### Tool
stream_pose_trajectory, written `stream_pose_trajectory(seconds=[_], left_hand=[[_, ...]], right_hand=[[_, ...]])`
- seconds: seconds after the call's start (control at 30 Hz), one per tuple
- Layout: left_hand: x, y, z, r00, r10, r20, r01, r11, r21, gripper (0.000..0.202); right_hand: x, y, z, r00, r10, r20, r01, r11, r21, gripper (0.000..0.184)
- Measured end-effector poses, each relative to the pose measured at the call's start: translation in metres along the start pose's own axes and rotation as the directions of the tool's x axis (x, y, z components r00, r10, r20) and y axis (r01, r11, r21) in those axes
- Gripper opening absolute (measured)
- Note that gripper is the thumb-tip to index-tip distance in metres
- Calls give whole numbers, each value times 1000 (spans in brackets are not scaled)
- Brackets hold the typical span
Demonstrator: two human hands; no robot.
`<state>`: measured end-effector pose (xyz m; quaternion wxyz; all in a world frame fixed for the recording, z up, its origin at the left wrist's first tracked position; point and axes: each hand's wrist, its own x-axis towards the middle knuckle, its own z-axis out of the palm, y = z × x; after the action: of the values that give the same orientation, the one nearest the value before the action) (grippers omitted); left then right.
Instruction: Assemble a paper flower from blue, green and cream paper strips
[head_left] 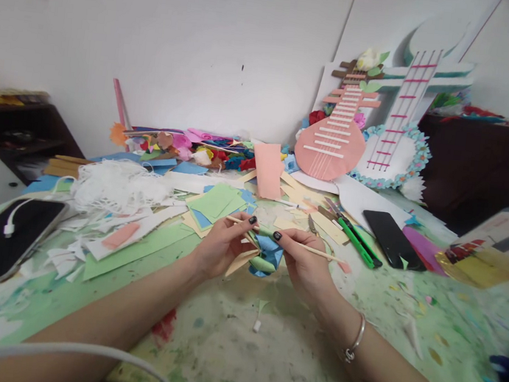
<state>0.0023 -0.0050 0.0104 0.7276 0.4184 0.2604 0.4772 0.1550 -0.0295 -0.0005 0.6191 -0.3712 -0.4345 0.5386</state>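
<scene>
A blue and green paper piece point(270, 249) is held up between the two hands, over the near middle of the table point(220, 334); its left side is pinched by the left hand point(225, 244), thumb and fingers closed, and its right upper edge by the right hand point(306, 257), likewise closed; a thin pale stick point(323, 254) is gripped along with it, its ends seen left and right, though whether it is one length cannot be told; a beige paper strip point(241, 263) is seen below the left fingers; just beyond, green paper sheets point(219, 202) are spread to the left, and a green cutter point(356, 242) and a black phone point(393, 240) are laid to the right; at the far right a clear container point(491, 248) is seen, yellowish low down, its contents too blurred to be told; at the far left a dark shelf point(27, 128) is filled with shadow, its inside indistinct; against the far wall a pink paper lute point(330, 147) is propped.
</scene>
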Motion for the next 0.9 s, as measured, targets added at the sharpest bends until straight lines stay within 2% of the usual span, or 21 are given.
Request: stream_pose_trajectory(seconds=[0.1,0.2,0.37,0.53,0.63,0.77,0.9], left_hand=[[-5,0,5,999,-41,34,42,998,-38,21],[-9,1,6,990,-75,118,78,997,-22,32],[-12,3,5,987,-33,156,14,993,120,53],[-15,1,11,997,3,74,-12,992,127,34],[-16,0,10,995,13,95,-22,995,93,31],[-13,5,4,983,-87,162,86,996,10,27],[-10,11,1,980,-172,102,165,983,76,20]], right_hand=[[1,-1,1,1000,3,5,-3,999,41,13],[2,-4,0,1000,-5,-8,6,998,55,12],[0,-7,-2,995,-89,40,92,993,-77,12],[-7,-12,4,980,-188,57,196,957,-215,10],[-8,-15,6,976,-208,62,217,949,-227,9],[-9,-15,3,979,-187,85,202,953,-227,7],[-10,-13,0,980,-123,155,156,963,-218,10]])
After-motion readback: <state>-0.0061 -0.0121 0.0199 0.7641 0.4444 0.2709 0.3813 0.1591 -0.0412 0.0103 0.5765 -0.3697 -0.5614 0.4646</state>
